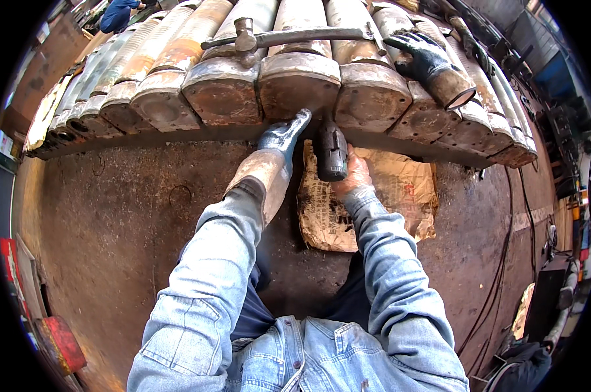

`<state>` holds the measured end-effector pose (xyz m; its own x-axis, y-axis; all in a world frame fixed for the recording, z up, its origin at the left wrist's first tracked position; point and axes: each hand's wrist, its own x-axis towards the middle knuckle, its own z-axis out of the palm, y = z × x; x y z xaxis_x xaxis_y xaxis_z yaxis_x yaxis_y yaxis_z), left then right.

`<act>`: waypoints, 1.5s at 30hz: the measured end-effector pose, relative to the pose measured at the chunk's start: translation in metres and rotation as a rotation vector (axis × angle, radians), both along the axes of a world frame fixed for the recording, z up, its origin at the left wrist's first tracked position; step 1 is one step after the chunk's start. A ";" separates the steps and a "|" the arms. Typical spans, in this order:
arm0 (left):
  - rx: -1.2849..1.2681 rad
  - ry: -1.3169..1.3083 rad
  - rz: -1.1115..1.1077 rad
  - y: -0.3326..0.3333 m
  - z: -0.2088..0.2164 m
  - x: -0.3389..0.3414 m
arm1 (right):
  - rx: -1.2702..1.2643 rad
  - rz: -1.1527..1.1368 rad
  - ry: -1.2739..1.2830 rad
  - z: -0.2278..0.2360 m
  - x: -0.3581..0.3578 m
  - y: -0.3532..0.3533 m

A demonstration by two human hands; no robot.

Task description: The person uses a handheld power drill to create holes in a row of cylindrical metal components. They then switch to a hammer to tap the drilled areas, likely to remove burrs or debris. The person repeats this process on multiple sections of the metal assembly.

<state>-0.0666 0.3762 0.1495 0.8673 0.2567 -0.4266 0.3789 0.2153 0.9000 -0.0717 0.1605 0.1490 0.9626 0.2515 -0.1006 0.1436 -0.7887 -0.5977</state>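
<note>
My right hand (pixel 355 171), bare, is wrapped round a dark cylindrical hand-held power tool (pixel 333 151). The tool's rear end faces me and its front reaches toward the face of a rusty metal end block (pixel 299 83). Just left of it is my left hand (pixel 282 138) in a dirty, dark-palmed work glove. Its thumb points up beside the block's lower edge; the other fingers are hidden, so I cannot tell what they touch. Across the cylinders above lies a hammer (pixel 308 37), and an unworn glove (pixel 433 68) rests to the right of it.
A row of ribbed, rusty cylinders (pixel 158 55) with end blocks fans out ahead. A torn brown paper sack (pixel 400 196) lies on the floor (pixel 125 215). Black cables (pixel 505 248) run along the right. Another person in blue (pixel 118 14) is at the far left.
</note>
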 end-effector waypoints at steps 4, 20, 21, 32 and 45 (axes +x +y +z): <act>0.006 -0.094 -0.037 0.007 -0.013 0.002 | 0.083 0.031 0.012 0.000 0.002 -0.005; -0.161 0.055 0.086 -0.020 -0.020 0.026 | 0.420 0.029 -0.032 -0.111 0.038 -0.030; -0.177 0.046 0.100 -0.016 -0.022 0.026 | 0.418 0.029 -0.017 -0.105 0.034 -0.026; -0.669 0.019 0.001 -0.084 0.023 0.022 | 0.386 0.186 -0.033 0.018 -0.034 -0.060; -0.896 -0.116 -0.555 -0.148 0.039 0.027 | 0.729 0.271 -0.105 0.071 -0.072 -0.138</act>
<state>-0.0393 0.2277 0.1887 0.8141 -0.5549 -0.1711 0.5497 0.6414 0.5353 -0.1437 0.0224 0.2205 0.8534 0.4466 0.2687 0.3599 -0.1319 -0.9236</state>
